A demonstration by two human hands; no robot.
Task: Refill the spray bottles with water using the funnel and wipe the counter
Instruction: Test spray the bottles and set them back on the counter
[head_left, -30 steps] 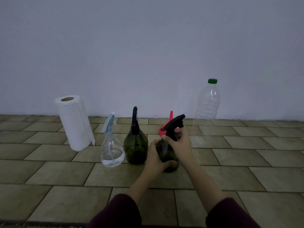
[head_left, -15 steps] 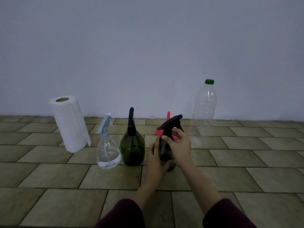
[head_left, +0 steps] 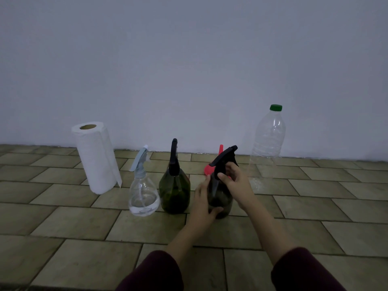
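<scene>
Dark bottle (head_left: pixel 220 196), rightmost of three sprayers on the tiled counter (head_left: pixel 84 223), is the one I'm on.

- Right hand (head_left: pixel 235 181): fingers curled round the neck just under the black sprayer head (head_left: pixel 223 159), thumb across the collar. Looks like a twisting grip. Over the last second the nozzle has swung a little and now points up and to the right, so I judge the head is being unscrewed; I cannot tell whether the thread has let go yet.
- Left hand (head_left: pixel 202 203): wraps the bottle's belly from the left, thumb under the front, steadying it. A second ago the fingers lay lower and more spread; half a second ago they stood up along the side, and they remain high now.
- Bottle has not left its spot; base on the counter.

Meaning for the task: head not yet off, nothing poured, no wiping.

Outward:
- Red funnel (head_left: pixel 212 168) just behind the dark bottle, spout up, untouched.
- Green bottle (head_left: pixel 174 192) just left, head on.
- Clear sprayer (head_left: pixel 143 196) left of that, a little water in its bottom.
- Paper roll (head_left: pixel 96 158) far left, upright.
- Big water bottle (head_left: pixel 266 148), green cap on, right, by the wall.

These five match the earlier frames; the view has only shifted slightly.
</scene>
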